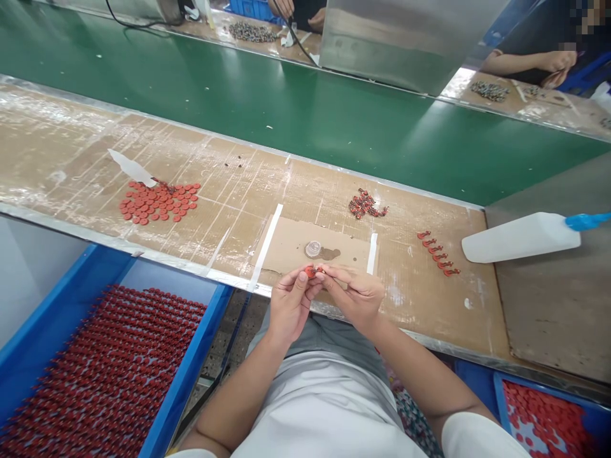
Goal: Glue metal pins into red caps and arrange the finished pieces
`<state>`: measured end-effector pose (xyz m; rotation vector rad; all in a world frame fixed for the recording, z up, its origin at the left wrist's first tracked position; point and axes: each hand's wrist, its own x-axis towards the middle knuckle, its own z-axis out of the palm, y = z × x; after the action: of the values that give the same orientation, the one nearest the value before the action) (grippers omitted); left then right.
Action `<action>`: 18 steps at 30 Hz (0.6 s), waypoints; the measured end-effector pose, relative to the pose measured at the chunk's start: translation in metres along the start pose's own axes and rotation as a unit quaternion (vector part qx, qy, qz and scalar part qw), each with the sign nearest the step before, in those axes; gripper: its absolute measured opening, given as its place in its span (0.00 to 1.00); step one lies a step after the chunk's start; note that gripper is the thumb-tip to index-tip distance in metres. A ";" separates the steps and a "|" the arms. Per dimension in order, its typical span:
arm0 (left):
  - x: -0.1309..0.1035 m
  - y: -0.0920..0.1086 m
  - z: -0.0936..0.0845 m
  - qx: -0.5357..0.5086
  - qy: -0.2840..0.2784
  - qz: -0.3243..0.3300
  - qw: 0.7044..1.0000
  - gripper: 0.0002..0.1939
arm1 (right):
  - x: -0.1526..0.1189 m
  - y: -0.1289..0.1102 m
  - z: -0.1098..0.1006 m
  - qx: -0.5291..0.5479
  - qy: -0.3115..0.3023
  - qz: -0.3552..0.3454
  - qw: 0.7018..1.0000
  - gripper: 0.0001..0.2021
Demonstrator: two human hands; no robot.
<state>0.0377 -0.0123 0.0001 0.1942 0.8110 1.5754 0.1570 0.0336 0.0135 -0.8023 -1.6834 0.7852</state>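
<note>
My left hand (291, 306) pinches a small red disc (310, 272) between thumb and fingers at the front edge of the bench. My right hand (357, 296) meets it there, its fingertips closed on a small red-and-dark piece (321, 270) against the disc; fingers partly cover both. Just beyond them lies a cardboard sheet (286, 249) with a small round clear dish (313, 249) and a wet brown stain. A pile of red-and-dark pieces (365, 205) sits behind the sheet. To the right is a slanting row of several red discs with pieces attached (438, 254).
Loose red discs (160, 202) are heaped at left beside a white pointed strip (131, 167). A white bottle (522, 238) with a blue tip lies at right. Blue trays (193, 346) flank me below the bench. Beyond a green belt (267, 95), other people's hands work.
</note>
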 end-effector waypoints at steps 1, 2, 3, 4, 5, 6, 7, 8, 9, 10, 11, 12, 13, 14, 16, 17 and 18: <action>0.000 0.000 0.000 0.001 0.002 -0.001 1.000 0.09 | 0.000 0.000 0.000 -0.006 -0.001 -0.002 1.000 0.17; 0.000 0.000 0.000 0.002 0.004 -0.002 1.000 0.10 | 0.000 0.001 0.000 -0.013 -0.003 -0.002 1.000 0.17; 0.000 0.000 0.000 0.003 0.005 -0.003 1.000 0.10 | -0.001 0.001 -0.001 -0.019 -0.004 0.000 1.000 0.16; 0.000 0.000 0.000 0.004 0.006 -0.004 1.000 0.10 | -0.001 0.001 -0.001 -0.024 -0.003 0.001 1.000 0.16; 0.000 -0.001 -0.001 0.005 0.006 -0.004 1.000 0.10 | -0.001 0.001 -0.001 -0.027 -0.002 0.002 1.000 0.16; 0.000 -0.001 -0.001 0.006 0.006 -0.004 1.000 0.10 | -0.001 0.000 -0.001 -0.029 0.000 0.002 1.000 0.16; 0.000 -0.001 -0.001 0.007 0.005 -0.005 1.000 0.10 | -0.001 0.000 -0.001 -0.031 0.000 0.000 1.000 0.16; 0.000 -0.001 -0.002 0.007 0.003 -0.005 1.000 0.09 | -0.001 0.000 0.000 -0.031 0.002 -0.003 1.000 0.16; 0.000 -0.002 -0.002 0.007 0.002 -0.005 1.000 0.09 | -0.001 -0.001 0.000 -0.032 0.003 -0.007 0.999 0.16; 0.000 -0.002 -0.003 0.006 0.001 -0.005 1.000 0.09 | -0.001 -0.001 0.000 -0.033 0.004 -0.011 0.999 0.17; 0.000 -0.002 -0.003 0.006 0.002 -0.005 1.000 0.09 | -0.001 -0.001 -0.001 -0.034 0.004 -0.013 0.999 0.17; 0.000 -0.002 -0.003 0.007 0.003 -0.006 1.000 0.10 | 0.000 -0.001 -0.001 -0.037 0.004 -0.014 0.999 0.16; 0.000 -0.002 -0.003 0.008 0.004 -0.007 1.000 0.10 | -0.001 -0.001 -0.001 -0.039 0.006 -0.016 0.999 0.16; 0.000 -0.002 -0.003 0.010 0.006 -0.007 1.000 0.10 | -0.001 -0.001 -0.001 -0.041 0.007 -0.018 0.999 0.15; 0.000 -0.002 -0.002 0.013 0.006 -0.007 1.000 0.11 | -0.001 0.000 -0.001 -0.039 0.013 -0.027 0.999 0.15; 0.000 -0.002 -0.002 0.012 0.004 -0.006 1.000 0.10 | -0.002 0.000 -0.001 -0.036 0.015 -0.031 0.999 0.16; 0.000 -0.002 -0.001 0.011 0.003 -0.005 1.000 0.10 | -0.002 0.000 -0.001 -0.033 0.015 -0.034 0.999 0.16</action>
<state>0.0386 -0.0132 -0.0022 0.2011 0.8326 1.5596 0.1583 0.0325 0.0125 -0.7950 -1.7085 0.6710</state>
